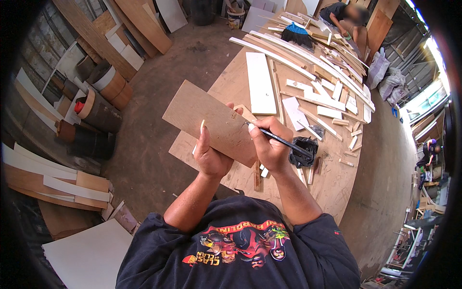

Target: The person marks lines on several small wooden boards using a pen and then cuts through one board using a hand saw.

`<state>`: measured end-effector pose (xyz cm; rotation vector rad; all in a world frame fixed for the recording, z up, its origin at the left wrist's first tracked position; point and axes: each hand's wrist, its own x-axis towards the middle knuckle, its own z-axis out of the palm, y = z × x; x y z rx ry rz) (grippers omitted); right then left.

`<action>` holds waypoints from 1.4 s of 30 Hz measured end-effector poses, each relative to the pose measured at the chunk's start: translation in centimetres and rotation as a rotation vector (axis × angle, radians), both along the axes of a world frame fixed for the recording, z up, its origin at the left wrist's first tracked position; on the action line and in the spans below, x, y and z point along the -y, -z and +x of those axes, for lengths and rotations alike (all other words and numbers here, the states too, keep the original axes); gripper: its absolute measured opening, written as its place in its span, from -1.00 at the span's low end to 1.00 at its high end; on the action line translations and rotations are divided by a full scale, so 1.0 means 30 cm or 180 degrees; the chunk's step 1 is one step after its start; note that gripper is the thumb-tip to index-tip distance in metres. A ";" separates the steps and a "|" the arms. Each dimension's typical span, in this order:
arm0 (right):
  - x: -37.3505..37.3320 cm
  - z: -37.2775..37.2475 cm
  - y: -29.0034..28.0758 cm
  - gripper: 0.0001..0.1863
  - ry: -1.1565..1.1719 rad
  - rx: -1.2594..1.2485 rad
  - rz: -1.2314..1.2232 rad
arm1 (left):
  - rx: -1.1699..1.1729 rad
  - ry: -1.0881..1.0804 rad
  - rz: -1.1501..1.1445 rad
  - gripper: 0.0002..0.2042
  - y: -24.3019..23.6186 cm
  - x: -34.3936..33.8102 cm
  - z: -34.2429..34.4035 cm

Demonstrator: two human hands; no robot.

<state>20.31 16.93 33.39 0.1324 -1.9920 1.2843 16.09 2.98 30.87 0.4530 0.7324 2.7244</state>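
My left hand (211,159) holds a flat brown rectangular board (204,113) up in front of my chest, tilted. The thumb lies on the board's upper face, and some fingertips show past its far edge. A few small dark marks are on that face. My right hand (273,147) is closed around a slim dark pen (284,140). The pen's tip points at the board's face near its right side; whether it touches, I cannot tell. The right hand sits close against the board's right edge.
Beneath my hands stretches a wooden worktable (317,188) strewn with white and brown wood strips. A black plastic bag (304,150), a wide white board (260,83) and a blue-topped brush (295,33) lie there. Another person (344,19) bends at the far end. Drums (96,113) stand left.
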 end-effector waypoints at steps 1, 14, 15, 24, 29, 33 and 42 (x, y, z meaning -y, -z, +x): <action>0.001 0.000 -0.001 -0.93 -0.0005 -0.0027 0.0020 | -0.0003 -0.0010 -0.0002 -0.27 0.000 0.001 0.000; 0.005 0.015 -0.012 -0.96 -0.0210 0.0023 0.0110 | -0.0016 -0.0013 0.0048 -0.29 0.001 -0.001 -0.001; 0.005 0.015 -0.012 -0.96 -0.0221 0.0031 0.0109 | -0.0032 -0.0006 0.0047 -0.29 0.002 -0.001 -0.002; 0.005 0.013 -0.008 -0.97 -0.0306 0.0001 0.0113 | -0.0015 0.0018 0.0070 -0.29 0.011 0.002 -0.001; -0.001 0.011 -0.004 -0.96 -0.0346 -0.0042 0.0141 | -0.0025 0.0007 0.0074 -0.29 0.010 -0.003 -0.001; 0.003 0.015 -0.012 -0.96 -0.0250 0.0009 0.0152 | -0.0024 0.0005 0.0079 -0.28 0.008 -0.002 0.001; -0.002 0.015 -0.013 -0.96 -0.0222 -0.0042 0.0155 | -0.0018 0.0013 0.0081 -0.28 0.009 -0.005 -0.001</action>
